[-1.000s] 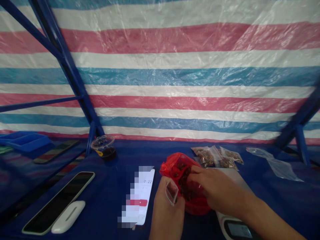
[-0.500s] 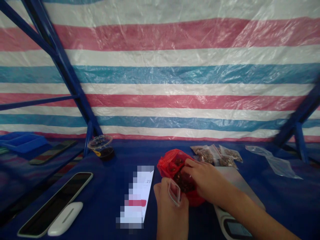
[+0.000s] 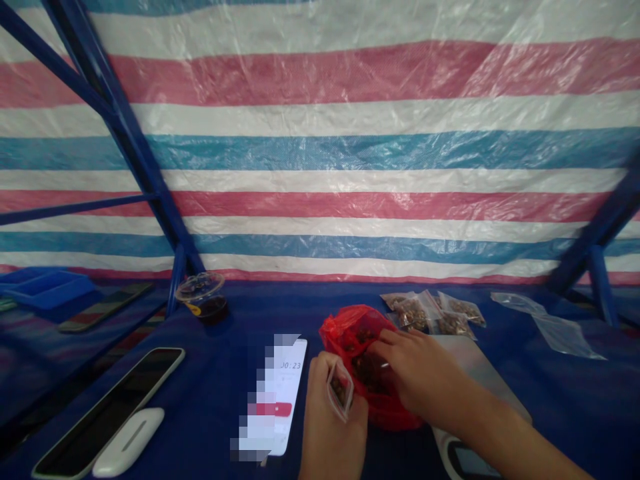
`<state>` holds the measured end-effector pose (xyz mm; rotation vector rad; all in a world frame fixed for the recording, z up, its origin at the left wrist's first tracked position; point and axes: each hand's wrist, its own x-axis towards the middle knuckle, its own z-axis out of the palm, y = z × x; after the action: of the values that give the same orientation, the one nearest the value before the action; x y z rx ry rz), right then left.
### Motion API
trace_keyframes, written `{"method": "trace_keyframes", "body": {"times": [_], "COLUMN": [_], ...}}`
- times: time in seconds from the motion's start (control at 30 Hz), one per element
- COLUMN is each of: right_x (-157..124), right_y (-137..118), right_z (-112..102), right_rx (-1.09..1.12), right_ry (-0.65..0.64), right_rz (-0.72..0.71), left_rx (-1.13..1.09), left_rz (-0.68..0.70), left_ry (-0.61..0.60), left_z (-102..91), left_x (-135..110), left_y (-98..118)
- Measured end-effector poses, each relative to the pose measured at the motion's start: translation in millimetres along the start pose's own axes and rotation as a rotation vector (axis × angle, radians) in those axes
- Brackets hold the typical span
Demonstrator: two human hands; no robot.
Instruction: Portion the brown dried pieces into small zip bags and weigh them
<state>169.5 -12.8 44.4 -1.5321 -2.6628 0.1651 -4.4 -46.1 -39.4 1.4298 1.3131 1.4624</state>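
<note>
My left hand [image 3: 334, 417] is closed around a small clear zip bag [image 3: 341, 392]. The bag's mouth gapes upward, and brown bits show inside it. Just to its right lies a red plastic bag [image 3: 395, 415], spread open, with small dark brown pieces [image 3: 367, 373] in it. My right hand [image 3: 417, 367] reaches into the red bag from the right with its fingers curled together. A small shiny edge shows at those fingertips, but what they hold is hard to make out. Under my right forearm is a kitchen scale [image 3: 500, 380], partly covered.
Several filled zip bags [image 3: 455, 323] lie behind the scale, and flat clear bags [image 3: 565, 333] lie at far right. To the left are a lit phone [image 3: 287, 380], a dark phone [image 3: 113, 410], a white case [image 3: 130, 443], a cup of dark liquid [image 3: 213, 307] and a blue tray [image 3: 50, 290].
My left hand has shifted slightly left and tipped the zip bag, so brown bits now show in its mouth. My right hand and the red bag sit a little lower and farther right.
</note>
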Motion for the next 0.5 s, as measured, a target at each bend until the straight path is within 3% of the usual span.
{"method": "trace_keyframes", "body": {"times": [0.13, 0.3, 0.5], "right_x": [6, 12, 10], "right_y": [1, 0, 1], "right_z": [0, 5, 8], "right_rx": [-0.084, 0.012, 0.119], "right_ry": [0.036, 0.02, 0.013], "right_rz": [0.027, -0.021, -0.024], "left_rx": [-0.003, -0.093, -0.142], "left_rz": [-0.024, -0.059, -0.062], "left_ry": [0.021, 0.094, 0.087], "left_z": [5.2, 17.2, 12.8], "left_x": [-1, 6, 14], "left_y": [7, 15, 14]}}
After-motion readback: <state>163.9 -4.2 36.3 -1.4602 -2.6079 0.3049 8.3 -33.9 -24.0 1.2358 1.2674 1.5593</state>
